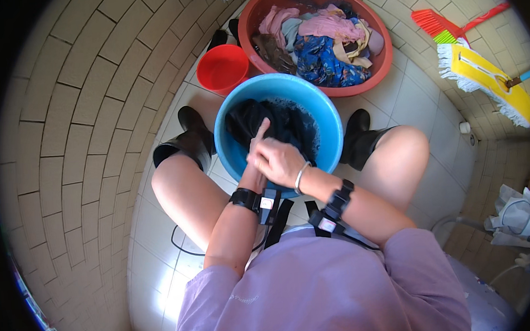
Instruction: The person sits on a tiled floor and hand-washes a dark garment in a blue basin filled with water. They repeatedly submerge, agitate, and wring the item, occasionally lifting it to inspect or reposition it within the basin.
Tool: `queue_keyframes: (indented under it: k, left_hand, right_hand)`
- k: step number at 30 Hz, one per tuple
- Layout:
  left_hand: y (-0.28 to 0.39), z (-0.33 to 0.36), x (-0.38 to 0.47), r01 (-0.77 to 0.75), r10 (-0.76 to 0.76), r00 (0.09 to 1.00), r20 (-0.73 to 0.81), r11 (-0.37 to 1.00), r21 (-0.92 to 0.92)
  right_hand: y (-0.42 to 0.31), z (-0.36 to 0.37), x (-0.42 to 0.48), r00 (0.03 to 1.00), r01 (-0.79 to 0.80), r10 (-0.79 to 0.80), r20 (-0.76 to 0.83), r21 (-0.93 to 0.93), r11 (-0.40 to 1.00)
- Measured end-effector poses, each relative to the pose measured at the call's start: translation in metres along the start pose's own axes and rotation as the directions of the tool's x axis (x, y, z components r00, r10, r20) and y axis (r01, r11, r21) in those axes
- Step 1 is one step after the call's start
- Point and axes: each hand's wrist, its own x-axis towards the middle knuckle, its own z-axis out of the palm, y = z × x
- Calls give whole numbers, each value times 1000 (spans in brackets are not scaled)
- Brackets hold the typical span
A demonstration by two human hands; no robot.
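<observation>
Over the near part of a round blue plastic basin [332, 116], my two hands are together. My right hand [278, 161], with a light bangle at its wrist, lies curled around my left hand [260, 144]. One digit of my left hand points away from me over the dark wet cloth [246, 121]; its other fingers are mostly hidden. The cloth sits in dark water with foam [310, 117] along the far right side. Neither hand shows any cloth held in it. Both forearms carry black straps with small devices.
A red plastic basin [205, 73] stands beyond at left. Next to it, a large reddish tub [384, 62] holds wet clothes [326, 48]. My black rubber boots [192, 124] flank the blue basin. A red broom [438, 23] and yellow flat mop [491, 69] are at the right wall.
</observation>
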Motion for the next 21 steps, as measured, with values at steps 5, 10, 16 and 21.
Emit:
queue_keyframes:
  k: [5, 10, 16, 21]
  left_hand:
    - [-29, 10, 29, 221, -314, 884, -346, 934, -281]
    - [-3, -18, 21, 74, -81, 996, -40, 984, -164]
    - [-6, 23, 10, 119, -274, 905, -325, 898, -425]
    - [-2, 19, 11, 169, -310, 916, -255, 875, -454]
  right_hand:
    - [45, -17, 37, 884, -449, 411, -223, -161, 879]
    - [1, 10, 10, 1000, -6, 8, 14, -107, 994]
    - [13, -13, 44, 900, -421, 377, -220, -208, 883]
    - [15, 7, 8, 993, -75, 66, -94, -91, 993]
